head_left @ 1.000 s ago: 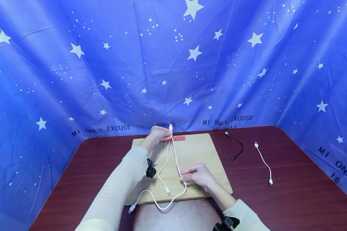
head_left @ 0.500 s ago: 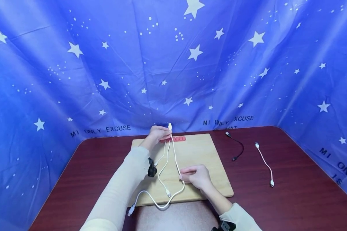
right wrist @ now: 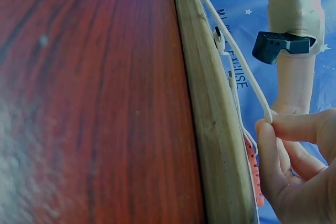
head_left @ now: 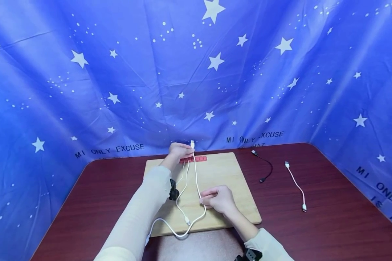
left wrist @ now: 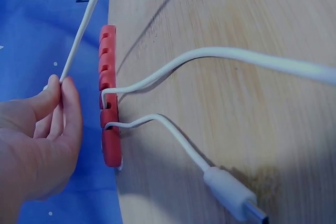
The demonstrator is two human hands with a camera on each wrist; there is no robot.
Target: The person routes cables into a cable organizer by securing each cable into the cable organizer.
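My left hand (head_left: 180,149) pinches a white USB cable (head_left: 196,174) just below its plug, above the far edge of the wooden board (head_left: 222,174). Lower along the same cable, my right hand (head_left: 219,199) pinches it between thumb and fingertips over the board's near right part. From there the cable loops to the board's front edge. A red cable holder (left wrist: 107,98) with a row of slots lies along the far edge, beside my left hand. Two other white cables sit in its slots, one ending in a white plug (left wrist: 228,190) on the board.
On the dark red table (head_left: 281,232), right of the board, lie a short black cable (head_left: 269,165) and a short white cable (head_left: 296,185). A blue star-patterned cloth (head_left: 183,72) hangs behind and at both sides.
The head view has shifted slightly. Both hands keep their pinch on the white cable, and the right hand has moved a little to the left along with it.
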